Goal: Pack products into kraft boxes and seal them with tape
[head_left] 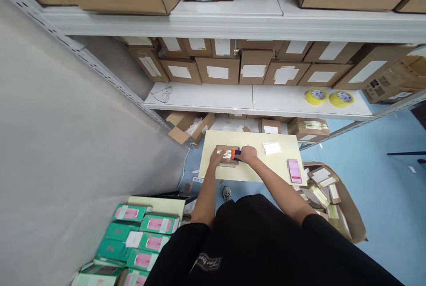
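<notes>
A small cardboard box (227, 164) lies on the pale yellow table (256, 172), with shiny clear tape across its top. My left hand (216, 158) grips the box at its left end, fingers bent over the edge. In my right hand (248, 154) is an orange and dark blue tape dispenser (234, 154), held against the top of the box near its right side. The fingers of my right hand are closed around the handle, which they partly cover.
White labels (271, 148) and a pink-screened phone (294, 170) lie on the table's right. A large carton (353, 219) of taped boxes stands beyond. Shelves (213, 95) ahead hold labelled boxes and yellow tape rolls (316, 96). Green boxes (116, 231) are stacked at lower left.
</notes>
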Motion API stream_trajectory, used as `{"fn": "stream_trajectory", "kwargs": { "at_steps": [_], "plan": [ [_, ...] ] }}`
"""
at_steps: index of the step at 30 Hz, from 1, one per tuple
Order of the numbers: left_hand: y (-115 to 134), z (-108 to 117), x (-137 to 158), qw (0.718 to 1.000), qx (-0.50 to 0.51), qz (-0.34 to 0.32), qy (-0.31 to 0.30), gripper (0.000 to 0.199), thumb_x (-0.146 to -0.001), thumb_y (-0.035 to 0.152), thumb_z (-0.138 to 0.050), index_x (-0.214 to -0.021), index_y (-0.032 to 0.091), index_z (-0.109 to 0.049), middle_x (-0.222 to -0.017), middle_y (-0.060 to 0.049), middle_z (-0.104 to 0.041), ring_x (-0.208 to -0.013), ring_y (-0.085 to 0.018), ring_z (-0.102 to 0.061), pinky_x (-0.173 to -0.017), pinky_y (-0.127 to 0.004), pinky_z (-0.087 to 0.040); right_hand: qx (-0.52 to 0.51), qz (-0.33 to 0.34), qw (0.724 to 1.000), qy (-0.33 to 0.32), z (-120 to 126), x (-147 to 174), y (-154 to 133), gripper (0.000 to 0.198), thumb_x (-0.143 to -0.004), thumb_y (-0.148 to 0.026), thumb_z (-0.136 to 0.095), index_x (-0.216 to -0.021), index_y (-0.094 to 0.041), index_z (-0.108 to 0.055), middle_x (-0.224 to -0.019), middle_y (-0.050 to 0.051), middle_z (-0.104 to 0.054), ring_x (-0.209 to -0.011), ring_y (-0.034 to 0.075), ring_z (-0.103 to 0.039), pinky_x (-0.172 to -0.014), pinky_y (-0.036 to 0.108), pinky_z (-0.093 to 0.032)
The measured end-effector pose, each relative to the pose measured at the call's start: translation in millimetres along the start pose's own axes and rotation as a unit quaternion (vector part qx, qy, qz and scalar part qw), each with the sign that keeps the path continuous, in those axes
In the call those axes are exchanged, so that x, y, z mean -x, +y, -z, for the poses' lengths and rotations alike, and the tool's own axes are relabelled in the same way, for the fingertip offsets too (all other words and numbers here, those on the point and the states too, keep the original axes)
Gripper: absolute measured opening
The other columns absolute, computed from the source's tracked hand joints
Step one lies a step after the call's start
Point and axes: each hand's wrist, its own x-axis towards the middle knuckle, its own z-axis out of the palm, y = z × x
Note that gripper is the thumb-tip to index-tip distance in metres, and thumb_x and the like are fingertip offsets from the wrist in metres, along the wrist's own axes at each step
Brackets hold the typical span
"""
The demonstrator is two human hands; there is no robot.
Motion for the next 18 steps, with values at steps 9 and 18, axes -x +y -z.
{"fn": "stream_trajectory", "kwargs": {
  "at_steps": [9,18],
  "plan": [
    [40.2,-54.3,15.1,0.999,0.017,-0.011,-0.030,0.085,-0.085,0.067,-0.075,-0.156,0.028,-0.051,-0.132,-0.009,-0.075,-0.126,-0.029,-0.068,-0.107,-0.038,-0.050,-0.030,-0.051,0.998,0.013,1.7,10.3,63.0,0.065,-0.083,-0.070,-0.074,-0.115,-0.014,-0.078,-0.118,0.021,-0.077,-0.113,0.032,-0.074,-0.087,0.031,-0.055],
    [74.3,-90.4,16.7,0.997,-0.045,-0.020,-0.053,0.081,-0.091,0.067,-0.066,-0.157,0.023,-0.049,-0.142,-0.011,-0.070,-0.132,-0.031,-0.064,-0.107,-0.036,-0.050,-0.029,-0.147,0.989,0.019,2.1,41.6,212.6,0.064,-0.080,-0.065,-0.080,-0.115,-0.011,-0.078,-0.117,0.024,-0.076,-0.109,0.034,-0.075,-0.086,0.034,-0.056]
  ]
}}
